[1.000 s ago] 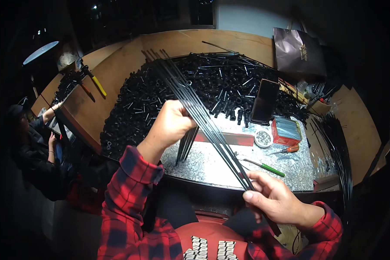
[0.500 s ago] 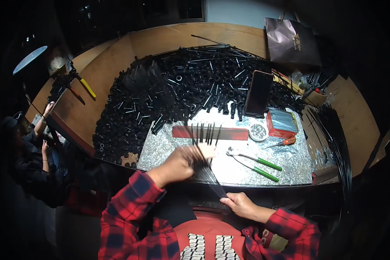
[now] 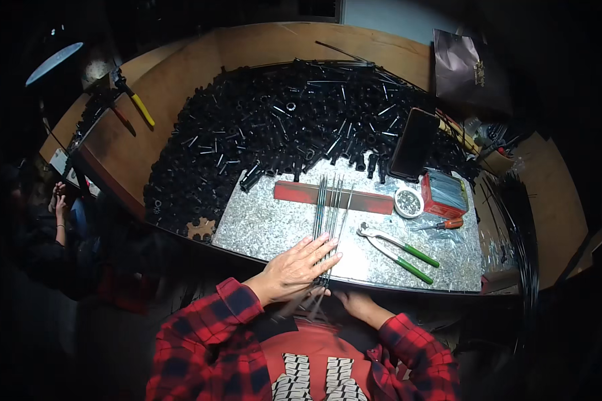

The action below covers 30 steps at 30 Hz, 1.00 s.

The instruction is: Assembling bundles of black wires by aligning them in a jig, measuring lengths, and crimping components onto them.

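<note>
Several thin dark rods (image 3: 322,200) lie in a loose bundle across a red bar (image 3: 368,200) on the speckled board (image 3: 244,227). My left hand (image 3: 297,271) rests flat over the rods near the board's front edge, its fingers stretched out side by side. Below that edge the rods' near ends are smeared by motion. My right hand (image 3: 358,306) is just right of those ends, beneath the edge. Its fingers are mostly hidden in shadow, so its grip does not show. Green-handled pincers (image 3: 398,254) lie right of the rods.
Behind the board rises a heap of black tubular parts (image 3: 247,127). A phone (image 3: 413,144) leans there. To the right are a white cup (image 3: 408,202), a red box (image 3: 445,197) and a screwdriver (image 3: 448,224). Long dark rods (image 3: 528,254) hang over the right side. Another person's hand (image 3: 59,197) shows far left.
My left hand has moved down to the board's front edge and flattened over the rods, which now lie across the bar. My right hand has shifted left and slightly up, under the edge.
</note>
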{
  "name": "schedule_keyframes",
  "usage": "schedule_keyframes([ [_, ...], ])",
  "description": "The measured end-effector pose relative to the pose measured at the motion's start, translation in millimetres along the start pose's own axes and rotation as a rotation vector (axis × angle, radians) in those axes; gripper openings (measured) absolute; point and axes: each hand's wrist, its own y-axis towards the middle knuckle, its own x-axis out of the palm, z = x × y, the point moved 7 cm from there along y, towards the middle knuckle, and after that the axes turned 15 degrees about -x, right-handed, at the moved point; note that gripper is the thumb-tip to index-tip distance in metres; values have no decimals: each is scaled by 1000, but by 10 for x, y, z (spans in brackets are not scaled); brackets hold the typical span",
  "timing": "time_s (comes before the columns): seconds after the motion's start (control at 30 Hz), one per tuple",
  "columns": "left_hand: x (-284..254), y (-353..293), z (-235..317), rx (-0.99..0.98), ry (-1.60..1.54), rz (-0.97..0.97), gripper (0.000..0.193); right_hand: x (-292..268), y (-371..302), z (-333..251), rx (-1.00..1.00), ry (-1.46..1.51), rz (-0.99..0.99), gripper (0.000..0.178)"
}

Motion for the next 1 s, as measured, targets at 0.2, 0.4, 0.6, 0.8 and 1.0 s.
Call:
schedule_keyframes([
  [0.2, -43, -4, -25, 11, -7, 123, 79, -458, -312, -402, -146, 171, -65, 45],
  [0.4, -91, 56, -84, -128, 52, 92, 94, -1100, -380, -1193, -309, 78, -162, 35],
  [0.6, -85, 85, -143, -176, 122, 35, 97, -1693, -372, -1348, -142, 207, -282, 36],
  [0.8, -85, 44, -220, -136, 62, 31, 97, -2798, -17, -909, -50, -3, 210, 27],
  [1.0, 6, 70, -165, -105, 112, 73, 95, -3684, 32, -222, 3, -694, 467, 19],
])
